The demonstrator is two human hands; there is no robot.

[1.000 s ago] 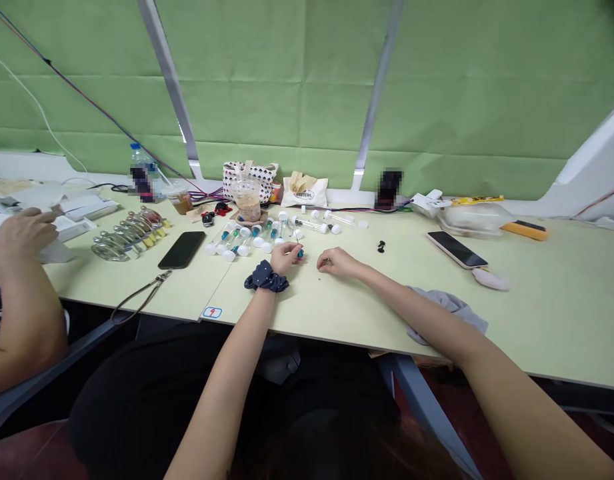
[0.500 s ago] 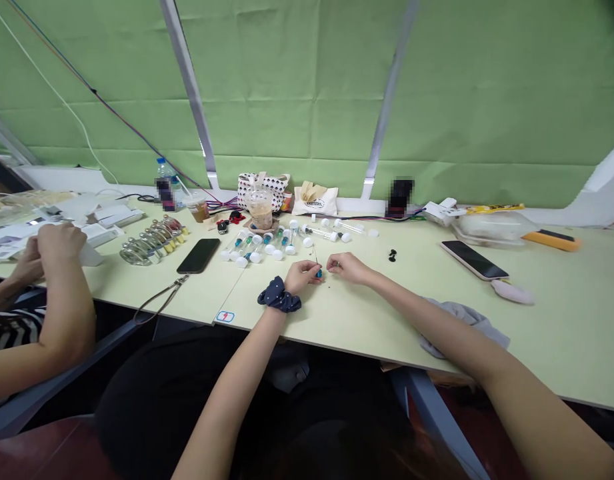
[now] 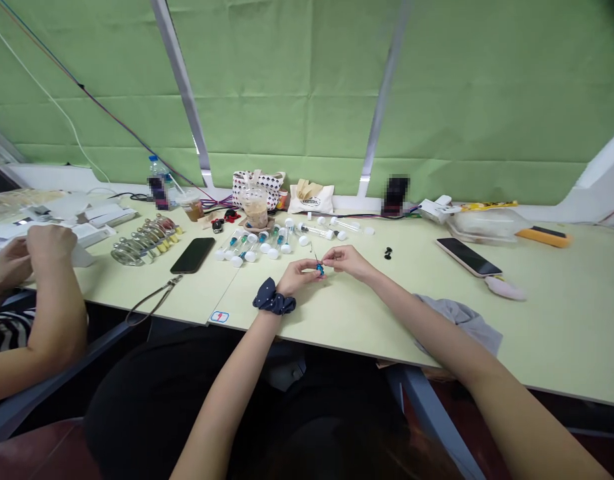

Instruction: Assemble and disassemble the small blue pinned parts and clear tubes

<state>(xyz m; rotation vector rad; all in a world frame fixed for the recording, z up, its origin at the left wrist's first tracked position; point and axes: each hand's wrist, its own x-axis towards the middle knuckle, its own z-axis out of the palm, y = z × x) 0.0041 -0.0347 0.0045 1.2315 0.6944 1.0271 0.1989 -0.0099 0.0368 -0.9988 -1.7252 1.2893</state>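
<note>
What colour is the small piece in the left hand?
The small piece in the left hand is blue, seen in the head view.

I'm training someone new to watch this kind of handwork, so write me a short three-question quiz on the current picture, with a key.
1. Multiple choice: what lies on the table beyond the left hand?
A) a hammer
B) clear tubes with white caps
C) a loaf of bread

2. True or false: a grey cloth lies by the right forearm.

3. Fill in the colour: the left hand holds a small ____ thing.

Key: 1. B; 2. True; 3. blue.
</note>
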